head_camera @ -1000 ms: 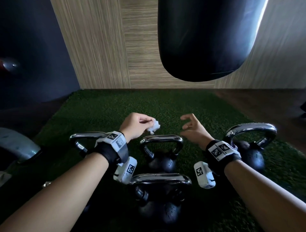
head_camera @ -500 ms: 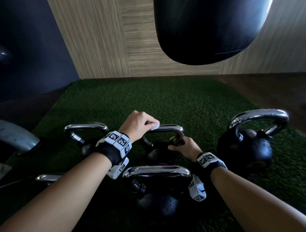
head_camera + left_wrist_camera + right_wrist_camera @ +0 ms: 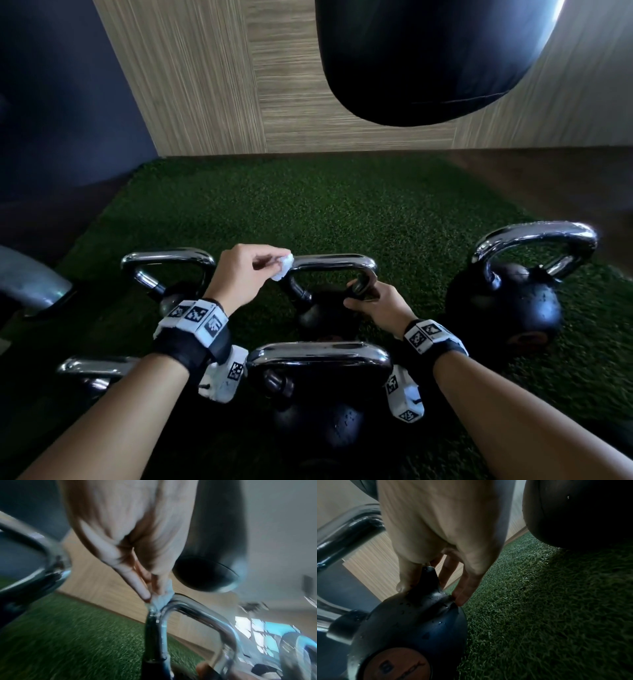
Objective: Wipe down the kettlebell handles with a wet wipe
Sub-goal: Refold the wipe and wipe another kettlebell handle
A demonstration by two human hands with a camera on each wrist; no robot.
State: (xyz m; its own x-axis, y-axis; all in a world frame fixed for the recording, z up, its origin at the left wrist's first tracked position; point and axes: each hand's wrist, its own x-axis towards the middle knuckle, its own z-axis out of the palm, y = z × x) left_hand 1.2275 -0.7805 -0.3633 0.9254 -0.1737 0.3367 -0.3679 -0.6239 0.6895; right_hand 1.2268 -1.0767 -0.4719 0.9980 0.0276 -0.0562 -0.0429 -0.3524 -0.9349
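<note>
We pinch the wet wipe (image 3: 283, 266) in our left hand (image 3: 241, 274) against the middle kettlebell's handle (image 3: 330, 262) at its left corner, on the turf, while our right hand (image 3: 373, 303) grips its right post, presumably to steady it.

punching bag (image 3: 424, 58) top cut off, left-wrist view motion-blurred

A green artificial-turf mat (image 3: 308, 212) covers the floor, with dark wood flooring (image 3: 548, 178) along its right edge. Behind it stands a pale wood-grain panelled wall (image 3: 212, 85), beside a dark blue wall (image 3: 61, 102) on the left. A black punching bag (image 3: 428, 58) hangs above, daylight glaring at its upper right.
</note>
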